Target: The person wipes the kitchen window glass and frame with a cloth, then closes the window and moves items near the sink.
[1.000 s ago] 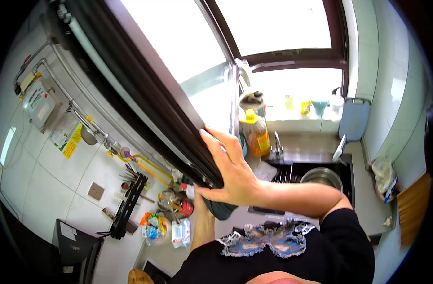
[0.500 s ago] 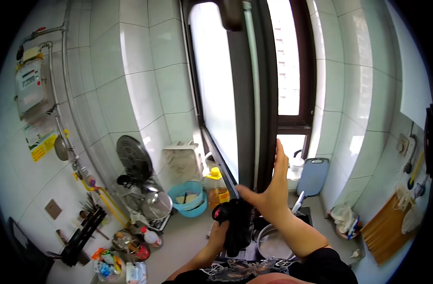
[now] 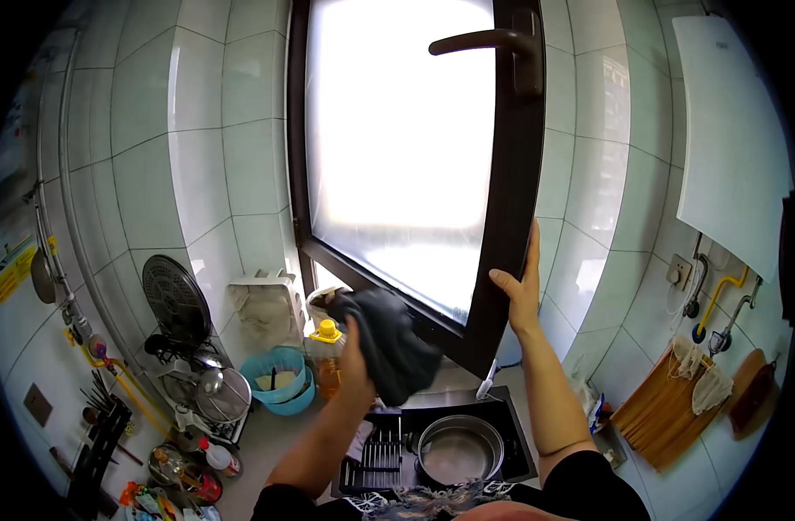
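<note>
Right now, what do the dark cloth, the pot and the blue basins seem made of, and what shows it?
Dark cloth: apparently matt fabric, fibre unclear, softly folded. Pot: probably polished steel, with a shiny silvery rim. Blue basins: likely smooth plastic, judging by their even colour.

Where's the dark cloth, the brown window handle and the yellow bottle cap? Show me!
Dark cloth point(image 3: 390, 349): head view, middle of its folds.
Window handle point(image 3: 483, 40): head view, on its lever.
Yellow cap point(image 3: 326, 331): head view, middle of it.

Cloth point(image 3: 390, 349) before the window point(image 3: 402, 148), pot point(image 3: 460, 447) in the sink point(image 3: 518, 438) below.
</note>
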`<state>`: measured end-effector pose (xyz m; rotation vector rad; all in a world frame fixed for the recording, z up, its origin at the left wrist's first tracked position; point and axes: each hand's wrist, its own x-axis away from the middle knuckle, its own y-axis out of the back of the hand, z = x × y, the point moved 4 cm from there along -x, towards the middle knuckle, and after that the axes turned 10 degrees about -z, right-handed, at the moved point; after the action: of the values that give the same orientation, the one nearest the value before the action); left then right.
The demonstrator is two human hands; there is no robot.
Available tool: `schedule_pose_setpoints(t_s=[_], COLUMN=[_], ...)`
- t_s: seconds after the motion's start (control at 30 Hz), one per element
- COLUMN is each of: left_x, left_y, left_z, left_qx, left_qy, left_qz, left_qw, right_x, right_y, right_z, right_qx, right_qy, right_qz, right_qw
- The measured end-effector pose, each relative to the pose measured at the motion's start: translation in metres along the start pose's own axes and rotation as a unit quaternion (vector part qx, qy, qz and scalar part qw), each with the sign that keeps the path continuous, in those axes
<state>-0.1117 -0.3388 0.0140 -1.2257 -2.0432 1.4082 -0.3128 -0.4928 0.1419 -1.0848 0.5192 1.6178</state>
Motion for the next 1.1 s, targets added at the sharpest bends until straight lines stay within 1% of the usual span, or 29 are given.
schedule_pose_setpoints(t_s=[0.07, 0.13, 0.17, 0.2, 0.27, 0.3, 0.33, 0.4, 0.47, 0.53, 0.6, 0.67, 0.7, 0.73, 0.8, 0.83, 0.87, 0.93, 0.97, 1.0, 1.03, 1.07, 1.1], left_x=[-0.014, -0.031, -0.047, -0.055, -0.071, -0.08, -0.087, -0.099, -0.114, -0.12, -0.134, -0.156, -0.18, -0.2, -0.222, -0.239, -0.252, -0.279, -0.289, -0.292, -0.293, -0.293, -0.291], left_y=[-0.012, -0.013, -0.002, -0.001, -0.002, -0.009, -0.02, -0.048, -0.069, -0.1, -0.135, -0.173, -0.188, -0.205, -0.26, -0.285, -0.307, -0.344, -0.352, -0.353, -0.354, -0.353, -0.346], left_z=[-0.02, -0.035, -0.043, -0.049, -0.059, -0.063, -0.068, -0.076, -0.085, -0.089, -0.095, -0.098, -0.102, -0.105, -0.092, -0.094, -0.083, -0.047, -0.03, -0.01, -0.007, -0.004, 0.002], left_qx=[0.079, 0.083, 0.054, 0.056, 0.1, 0.115, 0.119, 0.138, 0.145, 0.127, 0.106, 0.053, -0.018, -0.109, -0.113, -0.234, -0.282, -0.426, -0.486, -0.57, -0.582, -0.563, -0.568], left_qy=[-0.026, -0.079, -0.091, -0.091, -0.099, -0.106, -0.111, -0.14, -0.192, -0.22, -0.267, -0.371, -0.456, -0.572, -0.665, -0.758, -0.776, -0.736, -0.713, -0.688, -0.679, -0.7, -0.709], left_qz=[0.037, 0.088, 0.097, 0.097, 0.018, 0.021, 0.062, 0.087, 0.086, 0.08, 0.122, 0.085, 0.093, 0.063, 0.058, 0.007, 0.0, -0.012, -0.016, -0.022, -0.011, 0.01, 0.038], left_qw=[0.996, 0.99, 0.99, 0.99, 0.99, 0.987, 0.985, 0.977, 0.967, 0.964, 0.95, 0.923, 0.885, 0.811, 0.736, 0.608, 0.564, 0.526, 0.506, 0.449, 0.448, 0.44, 0.416], right_x=[-0.007, -0.013, -0.015, -0.016, -0.021, -0.024, -0.028, -0.034, -0.039, -0.044, -0.05, -0.055, -0.058, -0.061, -0.064, -0.065, -0.067, -0.069, -0.069, -0.069, -0.069, -0.07, -0.071], right_y=[0.006, 0.013, 0.014, 0.016, 0.02, 0.022, 0.025, 0.03, 0.034, 0.038, 0.043, 0.048, 0.051, 0.053, 0.055, 0.056, 0.057, 0.059, 0.06, 0.061, 0.061, 0.061, 0.063], right_z=[-0.009, -0.02, -0.023, -0.024, -0.029, -0.033, -0.04, -0.049, -0.057, -0.065, -0.076, -0.09, -0.096, -0.1, -0.107, -0.109, -0.113, -0.115, -0.115, -0.116, -0.115, -0.117, -0.122], right_qx=[-0.027, -0.022, -0.021, -0.02, -0.039, -0.039, -0.037, -0.035, -0.061, -0.067, -0.105, -0.112, -0.118, -0.12, -0.127, -0.131, -0.135, -0.126, -0.121, -0.112, -0.123, -0.136, -0.143], right_qy=[-0.005, -0.01, -0.012, -0.012, -0.048, -0.046, -0.037, -0.028, -0.072, -0.082, -0.111, -0.121, -0.135, -0.13, -0.127, -0.123, -0.119, -0.11, -0.101, -0.11, -0.111, -0.114, -0.108], right_qz=[0.015, 0.014, 0.016, 0.016, 0.021, 0.022, 0.019, 0.016, 0.02, 0.013, 0.008, 0.003, 0.0, -0.002, -0.003, -0.003, 0.002, 0.001, 0.007, 0.007, 0.009, 0.013, 0.021], right_qw=[1.0, 1.0, 1.0, 1.0, 0.998, 0.998, 0.998, 0.999, 0.995, 0.994, 0.988, 0.986, 0.984, 0.984, 0.984, 0.984, 0.984, 0.986, 0.988, 0.988, 0.986, 0.984, 0.984])
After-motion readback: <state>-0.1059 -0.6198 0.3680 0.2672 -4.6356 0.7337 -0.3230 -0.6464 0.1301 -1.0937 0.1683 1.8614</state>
